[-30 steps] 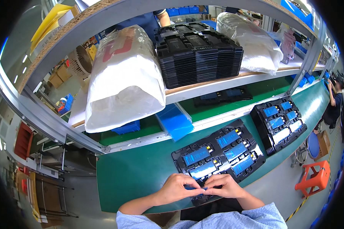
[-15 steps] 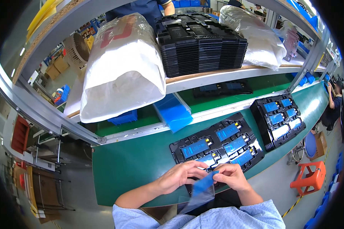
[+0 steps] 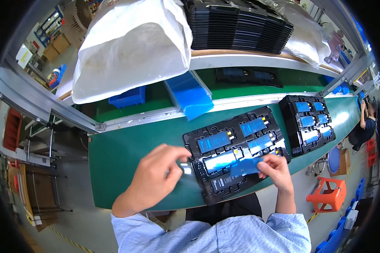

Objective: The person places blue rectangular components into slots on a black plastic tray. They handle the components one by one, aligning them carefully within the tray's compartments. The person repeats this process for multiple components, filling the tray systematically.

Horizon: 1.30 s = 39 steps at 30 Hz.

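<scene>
In front of me on the bench lies a black plastic tray point(image 3: 211, 196) holding several flat rectangular packs. Most, such as the upper-left blue pack point(image 3: 214, 142), have a blue face; the front-left pack point(image 3: 227, 182) is dark grey. My right hand point(image 3: 276, 170) pinches a small blue film point(image 3: 245, 167) by its right edge, above the front packs. Beyond the tray's left edge, my left hand point(image 3: 155, 175) is blurred, thumb and forefinger curled together. A smeared, shiny clear film point(image 3: 185, 168) shows at those fingertips.
Right of the tray stands a stack of loaded black trays point(image 3: 289, 122). Blue film sheets point(image 3: 192, 99) hang over the bench's rear rail. A shelf above bears a white bag point(image 3: 131, 50) and stacked empty trays point(image 3: 240, 27). An orange stool point(image 3: 327, 194) stands on the floor at right.
My hands have parted from their shared hold on the film. The left moved left past the tray edge; the right moved right and up with the blue film. The view has tilted down.
</scene>
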Tool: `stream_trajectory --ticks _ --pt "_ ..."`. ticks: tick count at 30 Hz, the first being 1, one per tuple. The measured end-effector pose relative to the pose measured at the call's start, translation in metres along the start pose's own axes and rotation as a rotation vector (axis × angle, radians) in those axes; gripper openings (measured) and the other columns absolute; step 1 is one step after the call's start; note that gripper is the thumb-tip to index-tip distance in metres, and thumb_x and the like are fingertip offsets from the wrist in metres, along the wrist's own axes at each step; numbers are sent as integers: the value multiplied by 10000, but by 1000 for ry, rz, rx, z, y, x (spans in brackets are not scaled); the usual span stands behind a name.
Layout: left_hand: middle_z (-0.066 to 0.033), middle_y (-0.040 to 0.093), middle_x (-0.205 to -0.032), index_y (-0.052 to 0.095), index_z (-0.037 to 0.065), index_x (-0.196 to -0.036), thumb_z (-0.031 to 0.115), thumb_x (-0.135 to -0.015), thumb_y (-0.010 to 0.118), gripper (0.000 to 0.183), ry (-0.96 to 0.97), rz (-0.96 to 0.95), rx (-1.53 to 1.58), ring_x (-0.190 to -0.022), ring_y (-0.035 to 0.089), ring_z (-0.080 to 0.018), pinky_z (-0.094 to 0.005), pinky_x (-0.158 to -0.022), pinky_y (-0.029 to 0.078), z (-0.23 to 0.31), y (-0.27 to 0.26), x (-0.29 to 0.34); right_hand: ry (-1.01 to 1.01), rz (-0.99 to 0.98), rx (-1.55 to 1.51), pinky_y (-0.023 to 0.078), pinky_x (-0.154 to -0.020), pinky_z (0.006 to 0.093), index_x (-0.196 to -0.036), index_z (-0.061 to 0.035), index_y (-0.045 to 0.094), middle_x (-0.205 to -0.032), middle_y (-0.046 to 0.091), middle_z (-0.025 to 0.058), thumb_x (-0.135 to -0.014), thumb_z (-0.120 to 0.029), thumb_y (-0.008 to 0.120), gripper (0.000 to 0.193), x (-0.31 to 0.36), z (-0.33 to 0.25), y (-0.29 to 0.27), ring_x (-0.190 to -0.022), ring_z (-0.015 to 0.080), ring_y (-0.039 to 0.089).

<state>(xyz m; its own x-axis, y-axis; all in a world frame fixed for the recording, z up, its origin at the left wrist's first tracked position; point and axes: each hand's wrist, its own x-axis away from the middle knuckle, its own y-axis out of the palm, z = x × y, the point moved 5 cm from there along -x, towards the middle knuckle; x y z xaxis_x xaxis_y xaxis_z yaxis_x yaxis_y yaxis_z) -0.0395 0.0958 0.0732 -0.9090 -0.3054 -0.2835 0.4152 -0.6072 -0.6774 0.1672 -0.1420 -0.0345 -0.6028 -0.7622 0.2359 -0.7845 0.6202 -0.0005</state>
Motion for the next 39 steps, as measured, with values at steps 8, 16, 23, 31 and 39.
stream_trajectory --ticks 8,16,23,31,39 --pt "-101 584 -818 515 -41 -1231 57 -736 582 509 210 -793 -440 -803 610 -241 -360 -662 507 -2 94 50 220 -163 264 445 -502 183 -887 -3 653 -680 617 -28 -882 -201 691 201 1 26 29 -588 28 567" --pt "-104 591 -841 483 -36 -1303 41 -687 614 634 183 -864 -493 -808 608 -245 -352 -671 503 -2 101 51 218 -165 367 447 -484 199 -861 16 686 -618 617 -4 -861 -179 703 195 -4 26 34 -555 43 588" --pt "-102 581 -850 474 -44 -1308 32 -663 634 669 184 -860 -495 -807 598 -240 -347 -675 493 -1 103 51 223 -189 401 457 -476 197 -859 4 681 -628 625 -1 -863 -193 707 199 -6 25 35 -559 48 594" --pt "-108 572 -860 475 -60 -1296 28 -672 633 650 182 -879 -490 -808 592 -242 -343 -690 487 0 102 49 221 -186 398 457 -465 199 -858 10 681 -616 625 8 -863 -210 710 222 -7 26 36 -553 53 598" --pt "-89 567 -840 491 -48 -1287 50 -703 616 605 194 -821 -491 -795 592 -220 -326 -675 487 0 106 48 203 -185 419 457 -457 202 -854 14 685 -614 627 11 -861 -190 708 205 -7 25 37 -546 55 600"
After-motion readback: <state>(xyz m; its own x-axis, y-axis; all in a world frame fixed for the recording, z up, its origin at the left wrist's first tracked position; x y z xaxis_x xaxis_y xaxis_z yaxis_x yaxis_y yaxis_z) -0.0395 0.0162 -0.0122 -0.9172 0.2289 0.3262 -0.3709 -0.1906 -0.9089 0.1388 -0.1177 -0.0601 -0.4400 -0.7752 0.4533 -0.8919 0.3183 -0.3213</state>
